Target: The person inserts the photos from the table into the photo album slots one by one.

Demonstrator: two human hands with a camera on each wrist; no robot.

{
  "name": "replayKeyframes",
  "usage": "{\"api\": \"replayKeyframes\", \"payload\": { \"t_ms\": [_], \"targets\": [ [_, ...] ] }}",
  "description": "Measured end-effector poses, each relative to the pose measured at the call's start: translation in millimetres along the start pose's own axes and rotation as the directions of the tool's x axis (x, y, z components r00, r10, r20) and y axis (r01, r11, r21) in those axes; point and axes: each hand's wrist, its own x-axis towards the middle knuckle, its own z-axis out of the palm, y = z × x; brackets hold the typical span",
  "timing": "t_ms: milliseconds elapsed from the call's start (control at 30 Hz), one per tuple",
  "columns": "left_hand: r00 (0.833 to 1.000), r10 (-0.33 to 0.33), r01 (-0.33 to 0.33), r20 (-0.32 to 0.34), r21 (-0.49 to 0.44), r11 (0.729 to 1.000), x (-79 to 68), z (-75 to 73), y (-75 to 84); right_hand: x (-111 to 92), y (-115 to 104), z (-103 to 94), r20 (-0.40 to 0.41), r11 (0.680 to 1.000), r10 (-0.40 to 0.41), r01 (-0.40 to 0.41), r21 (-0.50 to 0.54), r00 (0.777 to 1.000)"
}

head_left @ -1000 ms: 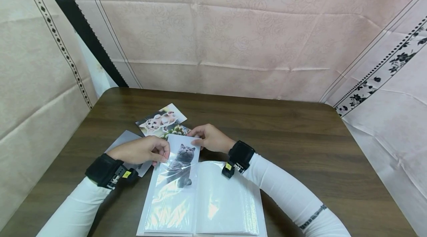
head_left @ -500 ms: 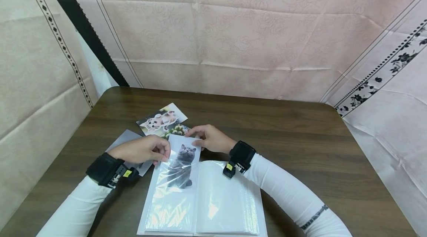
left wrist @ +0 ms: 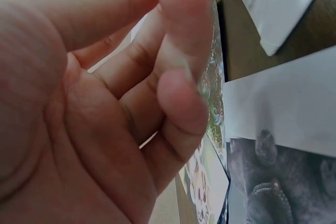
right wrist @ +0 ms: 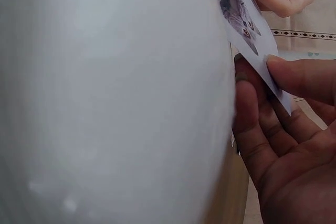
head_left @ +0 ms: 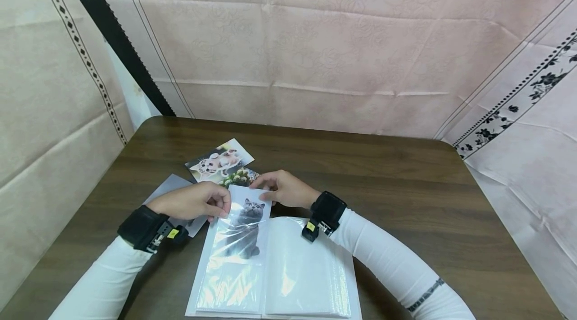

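Note:
A photo of a grey cat [head_left: 252, 207] lies mostly under the clear film of the left page's pocket [head_left: 234, 280] in an open photo album [head_left: 311, 270]. Its plain top edge sticks out past the pocket's mouth. My right hand [head_left: 284, 187] pinches the photo's upper right corner, thumb on the printed face and fingers behind, as the right wrist view shows. At the pocket's upper left edge, my left hand [head_left: 200, 200] pinches the film between thumb and curled forefinger. The right page's pocket [head_left: 302, 260] shows no picture.
Behind the hands lie a photo of a pale kitten [head_left: 218, 162] and a photo with green plants [head_left: 241, 177], overlapping. A grey-blue card [head_left: 169, 187] is partly under the left hand. The brown wooden table [head_left: 405, 200] ends at a draped cloth [head_left: 315, 49].
The cat photo has slid slightly down into the left pocket, and my right hand has moved down with it. The left hand keeps its place at the pocket's edge.

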Motion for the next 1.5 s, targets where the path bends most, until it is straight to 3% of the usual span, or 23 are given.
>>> {"api": "replayKeyframes", "payload": {
  "t_ms": [567, 933, 1233, 1500],
  "targets": [
    [1.0, -0.015, 0.015, -0.011, -0.003, 1.0, -0.6, 0.4, 1.4, -2.7, -2.7, 2.6, 0.039, 0.999, -0.026, 0.025, 0.027, 0.999],
    [0.993, -0.096, 0.097, -0.061, 0.006, 0.995, -1.2, 2.6, 6.0, -2.8, -1.8, 2.8, 0.054, 0.999, -0.028, 0.027, 0.026, 0.998],
    [0.996, -0.073, 0.074, -0.042, 0.016, 0.997, -1.8, 2.0, 3.7, -2.0, -2.4, 4.5, 0.096, 0.999, -0.047, 0.045, 0.017, 0.994],
    [0.995, -0.092, 0.092, -0.039, 0.011, 0.996, -1.7, 1.3, 4.7, -2.7, -3.5, 7.8, 0.114, 0.998, -0.07, 0.07, 0.007, 0.991]
  ]
}}
